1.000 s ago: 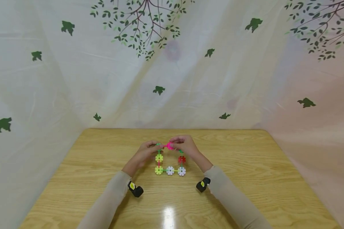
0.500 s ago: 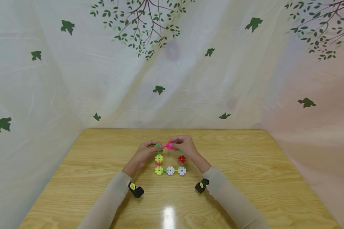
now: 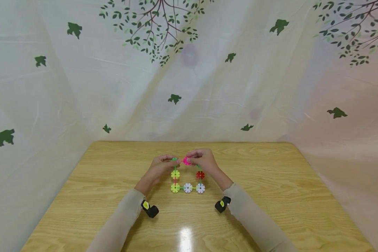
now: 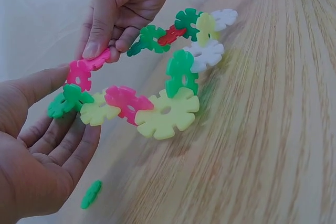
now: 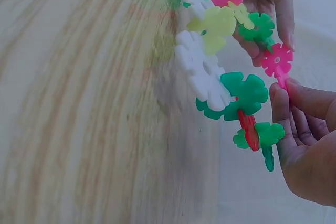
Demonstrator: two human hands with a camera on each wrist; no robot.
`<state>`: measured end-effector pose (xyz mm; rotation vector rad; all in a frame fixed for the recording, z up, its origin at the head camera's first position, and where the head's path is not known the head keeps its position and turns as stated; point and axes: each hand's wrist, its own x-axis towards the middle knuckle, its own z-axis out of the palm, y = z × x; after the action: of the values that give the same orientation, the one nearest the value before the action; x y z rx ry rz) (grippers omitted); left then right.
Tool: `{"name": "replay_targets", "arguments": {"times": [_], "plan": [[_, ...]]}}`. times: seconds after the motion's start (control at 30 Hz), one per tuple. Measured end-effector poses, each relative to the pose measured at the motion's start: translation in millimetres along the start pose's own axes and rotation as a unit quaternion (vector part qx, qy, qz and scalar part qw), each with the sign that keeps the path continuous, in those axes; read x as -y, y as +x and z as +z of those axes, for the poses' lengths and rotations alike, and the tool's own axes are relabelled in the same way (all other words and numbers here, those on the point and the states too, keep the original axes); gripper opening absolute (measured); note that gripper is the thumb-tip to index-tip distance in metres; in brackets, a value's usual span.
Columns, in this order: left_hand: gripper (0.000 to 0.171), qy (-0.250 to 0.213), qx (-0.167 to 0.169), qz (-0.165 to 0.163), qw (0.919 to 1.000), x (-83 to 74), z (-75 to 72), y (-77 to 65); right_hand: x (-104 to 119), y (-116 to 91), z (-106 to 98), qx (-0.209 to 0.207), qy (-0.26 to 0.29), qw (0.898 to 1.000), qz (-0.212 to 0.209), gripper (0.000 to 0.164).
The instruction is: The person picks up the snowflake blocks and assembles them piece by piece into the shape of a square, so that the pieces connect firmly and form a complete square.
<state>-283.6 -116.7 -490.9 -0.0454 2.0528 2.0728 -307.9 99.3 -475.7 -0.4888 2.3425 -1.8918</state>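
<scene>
A chain of interlocking snowflake discs hangs between my hands in a squared loop, its lower row made of a yellow disc (image 3: 175,188) and white discs (image 3: 188,188). My left hand (image 3: 160,167) pinches the upper left corner at a green disc (image 4: 71,99), beside a joined pink disc (image 4: 80,74). With thumb and fingertips my right hand (image 3: 204,161) grips another pink disc (image 4: 98,60) at the top. Down the right side run a red disc (image 3: 200,175) and green ones (image 5: 244,95). In the right wrist view, a green disc (image 5: 269,157) forms a free end near the right hand.
A loose green disc (image 4: 91,194) lies below the left hand. The wooden table (image 3: 271,196) reaches back to a pale curtain (image 3: 138,87) printed with leaves. Small black cameras (image 3: 151,211) are strapped to both wrists.
</scene>
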Motion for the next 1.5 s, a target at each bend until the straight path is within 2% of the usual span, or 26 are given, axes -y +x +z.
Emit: {"name": "replay_targets", "arguments": {"times": [0.3, 0.43, 0.7, 0.83, 1.03, 1.17, 1.33, 1.5], "plan": [[0.036, 0.01, -0.013, 0.01, 0.9998, -2.5, 2.8, 0.6, 0, 1, 2, -0.014, -0.001, 1.0, -0.015, 0.014], [0.037, 0.015, -0.015, 0.009, 0.9997, -1.9, 3.5, 0.7, -2, 2, 4, -0.02, -0.001, 1.0, -0.01, 0.015], [0.045, 0.024, -0.001, 0.015, 0.9996, -0.8, -2.0, -1.6, -2, 3, 5, 0.004, -0.004, 1.0, -0.011, 0.018], [0.047, 0.024, 0.012, 0.015, 0.9995, 0.8, -8.0, -3.3, 0, 3, 7, 0.025, -0.008, 1.0, -0.006, 0.019], [0.04, 0.046, 0.031, 0.012, 0.9984, 4.1, -21.0, -4.9, 2, 4, 13, 0.052, -0.036, 0.998, 0.001, 0.02], [0.039, 0.066, 0.048, 0.01, 0.9966, 5.6, -32.2, -7.4, 9, 7, 17, 0.065, -0.059, 0.996, -0.015, 0.024], [0.039, 0.088, 0.069, -0.003, 0.9937, 7.4, -44.2, -10.7, 17, 17, 23, 0.084, -0.07, 0.993, -0.042, 0.021], [0.041, 0.09, 0.087, -0.019, 0.9919, 12.0, -51.9, -13.7, 21, 31, 29, 0.103, -0.133, 0.983, -0.071, 0.02]]}}
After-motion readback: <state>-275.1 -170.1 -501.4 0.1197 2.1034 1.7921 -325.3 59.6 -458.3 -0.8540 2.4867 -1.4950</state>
